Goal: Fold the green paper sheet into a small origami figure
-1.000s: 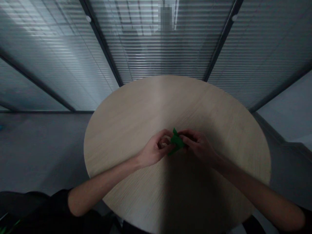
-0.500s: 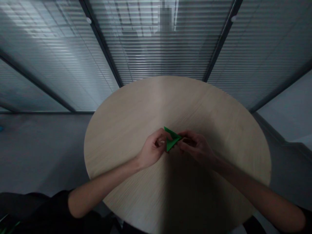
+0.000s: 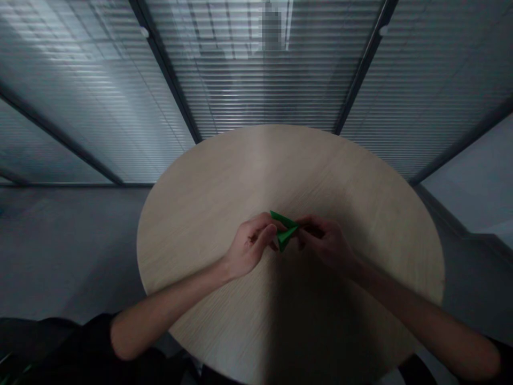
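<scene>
Between my two hands is a small piece of folded green paper [image 3: 287, 236], its upper flap pointing up and left and its lower flap pointing down. My left hand [image 3: 254, 240] grips the paper from the left, with a finger reaching in between the flaps and the thumb at its near side. On the other side, my right hand [image 3: 323, 235] pinches the narrow right tip of the paper between thumb and fingers. Parts of the paper are hidden behind the fingers.
Under my hands is a round wooden table [image 3: 216, 182], with a dark shadow over its near right part. Glass partitions with blinds [image 3: 264, 96] and dark frames stand behind it. Grey floor [image 3: 72, 240] shows on the left.
The left thumb has moved up and right against the paper. The lower flap has swung slightly right and looks narrower. My right hand stays at the right tip.
</scene>
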### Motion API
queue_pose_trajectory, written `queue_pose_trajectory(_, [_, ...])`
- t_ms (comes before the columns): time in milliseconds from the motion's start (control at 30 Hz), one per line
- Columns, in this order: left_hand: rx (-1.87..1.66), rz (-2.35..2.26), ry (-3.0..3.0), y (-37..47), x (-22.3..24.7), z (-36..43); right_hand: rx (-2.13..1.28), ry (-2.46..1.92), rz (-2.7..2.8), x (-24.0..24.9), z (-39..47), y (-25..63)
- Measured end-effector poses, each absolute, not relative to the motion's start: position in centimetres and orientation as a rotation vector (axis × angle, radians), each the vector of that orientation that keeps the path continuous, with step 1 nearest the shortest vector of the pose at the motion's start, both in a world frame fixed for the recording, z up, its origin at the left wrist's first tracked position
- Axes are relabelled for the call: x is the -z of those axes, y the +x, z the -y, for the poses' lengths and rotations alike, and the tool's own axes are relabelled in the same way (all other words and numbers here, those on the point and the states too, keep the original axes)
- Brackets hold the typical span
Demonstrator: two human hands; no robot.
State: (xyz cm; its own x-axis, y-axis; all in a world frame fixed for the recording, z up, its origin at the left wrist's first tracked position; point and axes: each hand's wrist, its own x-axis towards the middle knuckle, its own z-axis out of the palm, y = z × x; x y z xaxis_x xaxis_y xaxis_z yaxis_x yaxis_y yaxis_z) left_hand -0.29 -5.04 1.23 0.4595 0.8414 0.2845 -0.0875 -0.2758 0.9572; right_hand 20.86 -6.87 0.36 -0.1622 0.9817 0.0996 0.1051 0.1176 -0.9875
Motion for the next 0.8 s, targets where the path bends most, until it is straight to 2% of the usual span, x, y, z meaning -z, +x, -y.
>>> queue_pose_trajectory(200, [-1.073,-0.74,1.55,-0.02,-0.56,5.32,-1.021,-1.091,1.546,-0.37,7.14,20.84])
queue_pose_trajectory(367, [-1.231,-0.611,1.6,-0.26,-0.38,5.14,-0.663,-1.055,1.719,-0.61,7.32,21.07])
queue_pose_trajectory(500, [-1.182,-0.796,1.754,-0.41,-0.71,5.05,-0.493,-1.047,1.865,-0.83,7.49,21.18])
queue_pose_trajectory(633, [-1.01,-0.931,1.655,-0.14,-0.94,4.9,-0.725,-1.097,1.809,-0.77,7.51,20.99])
queue_pose_trajectory(800, [-0.951,-0.796,1.348,0.26,-0.62,4.5,-1.031,-1.181,1.653,-0.42,7.35,20.81])
